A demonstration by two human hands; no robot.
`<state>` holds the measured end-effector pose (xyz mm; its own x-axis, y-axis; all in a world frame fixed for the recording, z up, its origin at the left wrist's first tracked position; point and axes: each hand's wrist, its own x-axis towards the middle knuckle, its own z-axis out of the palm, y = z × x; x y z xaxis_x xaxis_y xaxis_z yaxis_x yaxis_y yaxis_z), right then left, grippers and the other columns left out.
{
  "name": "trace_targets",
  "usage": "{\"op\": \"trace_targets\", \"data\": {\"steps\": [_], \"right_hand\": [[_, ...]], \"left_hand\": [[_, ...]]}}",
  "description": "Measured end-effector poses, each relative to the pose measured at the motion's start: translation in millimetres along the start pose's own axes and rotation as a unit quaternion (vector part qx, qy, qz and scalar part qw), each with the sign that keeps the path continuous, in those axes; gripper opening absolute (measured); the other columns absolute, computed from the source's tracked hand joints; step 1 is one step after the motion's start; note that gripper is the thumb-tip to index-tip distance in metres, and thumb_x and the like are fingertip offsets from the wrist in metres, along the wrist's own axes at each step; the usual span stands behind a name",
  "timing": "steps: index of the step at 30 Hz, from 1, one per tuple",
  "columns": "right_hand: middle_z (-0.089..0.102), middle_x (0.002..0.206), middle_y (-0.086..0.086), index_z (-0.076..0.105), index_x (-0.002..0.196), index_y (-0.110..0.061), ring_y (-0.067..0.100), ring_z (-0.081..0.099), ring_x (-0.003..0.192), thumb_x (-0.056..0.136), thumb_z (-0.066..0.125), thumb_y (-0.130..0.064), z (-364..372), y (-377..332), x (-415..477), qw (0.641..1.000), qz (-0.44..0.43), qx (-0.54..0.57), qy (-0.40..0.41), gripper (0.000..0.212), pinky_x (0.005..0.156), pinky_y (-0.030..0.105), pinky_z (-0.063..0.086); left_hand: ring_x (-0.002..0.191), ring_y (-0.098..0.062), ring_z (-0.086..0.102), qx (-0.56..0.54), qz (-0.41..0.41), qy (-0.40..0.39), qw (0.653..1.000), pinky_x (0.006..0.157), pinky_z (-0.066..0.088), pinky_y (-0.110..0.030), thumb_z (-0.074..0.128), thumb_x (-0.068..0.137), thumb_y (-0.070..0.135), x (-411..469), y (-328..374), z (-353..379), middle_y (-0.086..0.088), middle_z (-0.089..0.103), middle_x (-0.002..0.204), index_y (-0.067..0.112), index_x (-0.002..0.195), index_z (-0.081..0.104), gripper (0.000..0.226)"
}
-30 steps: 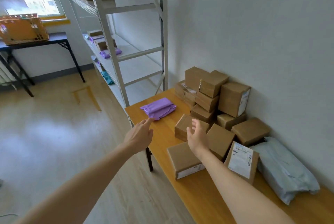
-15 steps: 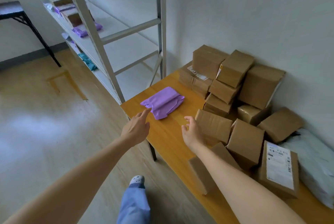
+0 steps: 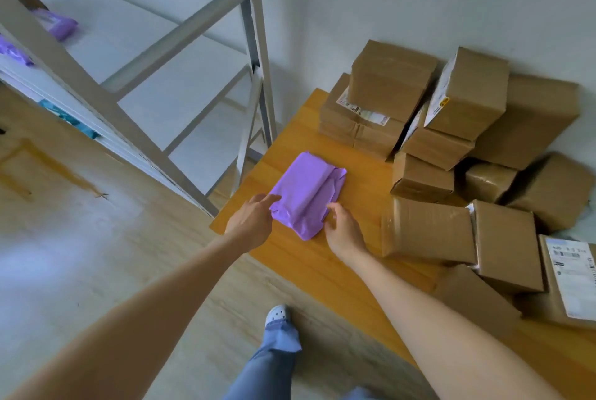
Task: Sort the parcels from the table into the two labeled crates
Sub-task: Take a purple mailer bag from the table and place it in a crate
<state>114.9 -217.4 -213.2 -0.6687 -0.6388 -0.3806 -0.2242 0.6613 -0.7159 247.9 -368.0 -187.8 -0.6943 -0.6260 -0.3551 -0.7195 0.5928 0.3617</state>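
A purple plastic-wrapped parcel (image 3: 308,193) lies flat near the left end of the wooden table (image 3: 322,267). My left hand (image 3: 253,222) reaches its near left corner, fingers stretched out and touching the wrap. My right hand (image 3: 343,228) is at its near right edge, fingers loosely bent against the plastic, not closed round it. Behind and to the right, several brown cardboard boxes (image 3: 464,141) are piled against the wall. No crate is in view.
A grey metal shelf rack (image 3: 251,54) stands just left of the table, with purple parcels (image 3: 59,23) on its shelves. A labelled flat box (image 3: 571,280) lies at the right edge. Wooden floor and my leg (image 3: 274,351) are below.
I stepped closer and the view tilted down. Both hands moved forward from above the table edge to the purple parcel and now touch its near end.
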Motion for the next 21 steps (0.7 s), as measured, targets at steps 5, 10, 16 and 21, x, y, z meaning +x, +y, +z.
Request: {"op": "trace_targets", "data": {"steps": [5,10,16,21], "right_hand": [[0.044,0.143,0.006,0.038,0.145,-0.014,0.021,0.044,0.129,0.095,0.041,-0.003,15,-4,21,0.998,0.049,0.033,-0.003,0.052,0.096,0.025,0.039],[0.047,0.139,0.008,0.041,0.144,-0.014,0.020,0.046,0.124,0.096,0.036,0.002,24,-6,34,0.992,0.085,0.088,0.029,0.051,0.092,0.019,0.036],[0.050,0.136,0.008,0.048,0.138,-0.012,0.016,0.047,0.122,0.098,0.037,0.001,33,-7,34,0.984,0.106,0.131,0.052,0.044,0.095,0.019,0.037],[0.053,0.133,0.013,0.055,0.131,-0.007,0.024,0.050,0.123,0.095,0.036,0.006,31,-10,37,0.975,0.125,0.172,0.061,0.042,0.103,0.036,0.042]], "left_hand": [[0.117,-0.023,0.054,-0.027,0.001,-0.048,0.998,0.075,0.057,-0.037,0.035,0.096,0.001,36,-19,6,0.003,0.038,0.149,0.033,0.144,0.040,0.058],[0.125,-0.026,0.048,-0.064,0.032,-0.063,0.995,0.082,0.052,-0.034,0.031,0.093,-0.004,59,-27,17,0.000,0.039,0.149,0.030,0.143,0.043,0.061],[0.080,-0.022,0.052,-0.176,0.002,-0.091,0.980,0.049,0.036,-0.019,0.028,0.089,-0.006,76,-27,27,-0.011,0.055,0.125,0.027,0.133,0.053,0.060],[0.064,-0.021,0.050,-0.234,-0.026,-0.120,0.964,0.048,0.040,-0.026,0.027,0.077,-0.017,84,-28,18,-0.019,0.058,0.104,0.022,0.128,0.057,0.071]]}}
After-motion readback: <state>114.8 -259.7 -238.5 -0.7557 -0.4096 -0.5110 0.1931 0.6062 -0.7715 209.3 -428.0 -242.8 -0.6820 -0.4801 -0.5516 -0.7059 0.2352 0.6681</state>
